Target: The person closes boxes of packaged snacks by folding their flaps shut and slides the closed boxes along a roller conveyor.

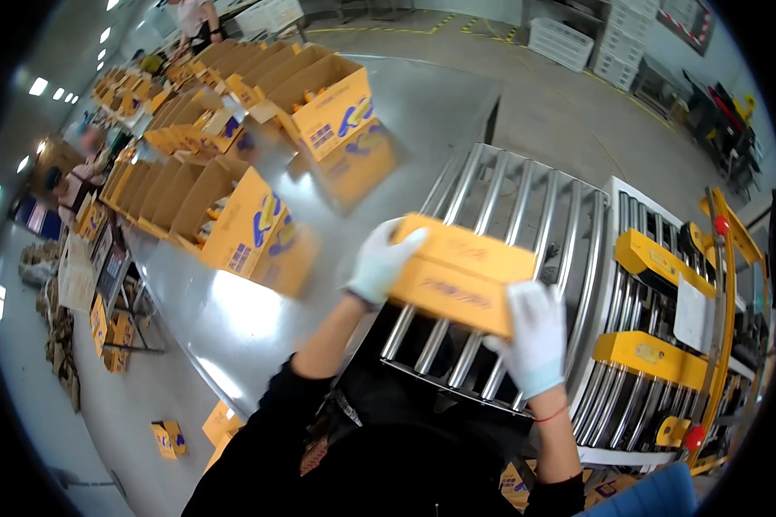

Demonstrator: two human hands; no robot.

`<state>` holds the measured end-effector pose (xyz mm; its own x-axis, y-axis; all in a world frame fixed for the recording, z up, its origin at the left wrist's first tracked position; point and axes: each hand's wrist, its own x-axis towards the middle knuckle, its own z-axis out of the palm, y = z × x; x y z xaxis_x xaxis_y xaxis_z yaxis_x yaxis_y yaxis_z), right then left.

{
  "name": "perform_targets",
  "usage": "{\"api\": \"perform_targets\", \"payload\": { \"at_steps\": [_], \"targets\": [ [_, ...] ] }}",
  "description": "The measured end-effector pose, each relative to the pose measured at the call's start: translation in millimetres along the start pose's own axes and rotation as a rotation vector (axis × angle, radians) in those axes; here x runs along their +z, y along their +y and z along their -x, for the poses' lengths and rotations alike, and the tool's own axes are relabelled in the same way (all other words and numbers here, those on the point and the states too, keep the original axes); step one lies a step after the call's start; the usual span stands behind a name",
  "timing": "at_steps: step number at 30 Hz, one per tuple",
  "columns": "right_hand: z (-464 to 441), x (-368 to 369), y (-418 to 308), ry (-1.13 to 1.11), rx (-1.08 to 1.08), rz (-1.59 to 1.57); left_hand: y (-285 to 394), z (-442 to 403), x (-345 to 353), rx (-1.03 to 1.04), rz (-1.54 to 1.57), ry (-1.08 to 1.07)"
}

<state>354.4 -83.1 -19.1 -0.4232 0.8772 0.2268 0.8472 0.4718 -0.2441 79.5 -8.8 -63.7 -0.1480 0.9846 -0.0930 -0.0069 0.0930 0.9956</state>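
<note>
The printing on the closed yellow box (457,271) was too blurred to read, and the box hid part of the metal rollers (489,202) beneath it. Fingers of the left hand (388,263) and right hand (535,332) blurred at its ends. What lay deep inside the open boxes (220,207) was mostly hidden. A blue object (655,495) was cut off by the bottom edge.

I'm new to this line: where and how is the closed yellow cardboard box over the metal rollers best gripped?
Probably by the two short ends of the yellow box, gloved left hand and right hand coming from opposite sides: it is long, and its visible top shows no handle.
</note>
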Motion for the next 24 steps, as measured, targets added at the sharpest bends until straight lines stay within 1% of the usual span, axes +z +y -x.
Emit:
{"api": "perform_targets", "payload": {
  "at_steps": [1, 2, 3, 4, 6, 7, 8, 9, 10, 11, 12, 14, 15, 16, 17, 18, 19, 20, 22, 23, 24],
  "targets": [
    [-4.1, -6.8, 6.3, 0.1, 0.038, 0.08, 1.1, -7.4, 29.5, 0.004, 0.041, 0.044],
    [-6.5, 5.2, 32.6, 0.09, 0.115, 0.146, 3.1, -11.4, 62.1, 0.125, -0.108, 0.121],
    [-9.8, 4.6, 44.9, 0.071, 0.15, 0.276, -10.2, -17.6, 98.1, 0.299, -0.246, 0.2],
    [-15.1, 2.0, 54.5, 0.068, 0.201, 0.232, -25.0, -13.4, 127.1, 0.308, -0.24, 0.213],
    [-23.5, -0.3, 71.5, 0.109, 0.232, 0.248, -2.5, 10.8, 166.2, 0.342, -0.387, -0.185],
    [-24.5, 2.7, 81.5, 0.09, 0.264, 0.372, -11.4, 8.5, 166.2, 0.236, -0.282, -0.501],
    [-23.5, 11.2, 95.7, 0.183, 0.311, 0.383, -21.7, 5.9, 164.6, 0.122, -0.169, -0.812],
    [-18.7, 7.8, 104.5, 0.182, 0.343, 0.397, -7.9, 13.1, 146.7, 0.059, -0.279, -0.802],
    [-12.1, 4.7, 112.2, 0.183, 0.379, 0.408, -0.1, 15.7, 119.4, 0.056, -0.327, -0.727],
    [-3.2, 4.5, 121.2, 0.223, 0.361, 0.405, -14.9, 17.1, 88.3, 0.35, -0.504, -0.433],
    [4.4, 5.5, 129.0, 0.221, 0.362, 0.399, -9.3, 11.6, 47.6, 0.502, -0.623, -0.249],
    [15.6, 7.5, 141.9, 0.294, 0.355, 0.462, 28.0, 9.4, -45.7, 0.667, -0.973, 0.08],
    [19.2, 7.5, 145.7, 0.31, 0.372, 0.453, 32.0, 4.5, -98.2, 0.476, -0.869, 0.182],
    [23.4, 10.1, 153.5, 0.317, 0.37, 0.447, 34.3, 1.9, -149.2, 0.656, -1.077, 0.467],
    [27.7, 12.8, 162.4, 0.291, 0.396, 0.444, 38.7, 7.9, -188.8, 0.712, -1.299, 0.774],
    [28.4, 14.4, 166.4, 0.265, 0.421, 0.442, 54.3, 14.5, -233.6, 0.696, -1.565, 0.829],
    [25.6, 7.0, 153.6, 0.303, 0.385, 0.547, 45.2, 22.4, -272.8, 0.359, -1.695, 0.778],
    [25.8, 8.4, 147.8, 0.306, 0.38, 0.544, 33.3, 27.0, -295.6, 0.01, -1.792, 0.712],
    [25.3, 11.0, 134.5, 0.132, 0.278, -0.004, 38.6, 23.1, -290.6, -0.189, -1.655, 0.543],
    [21.0, 32.8, 109.2, 0.337, 0.251, -0.329, 36.2, 18.3, -279.4, -0.074, -1.636, 0.483],
    [12.7, 34.2, 73.7, 0.241, 0.272, -0.546, 54.8, 20.5, -244.5, -0.029, -1.589, 0.383]
  ]
}}
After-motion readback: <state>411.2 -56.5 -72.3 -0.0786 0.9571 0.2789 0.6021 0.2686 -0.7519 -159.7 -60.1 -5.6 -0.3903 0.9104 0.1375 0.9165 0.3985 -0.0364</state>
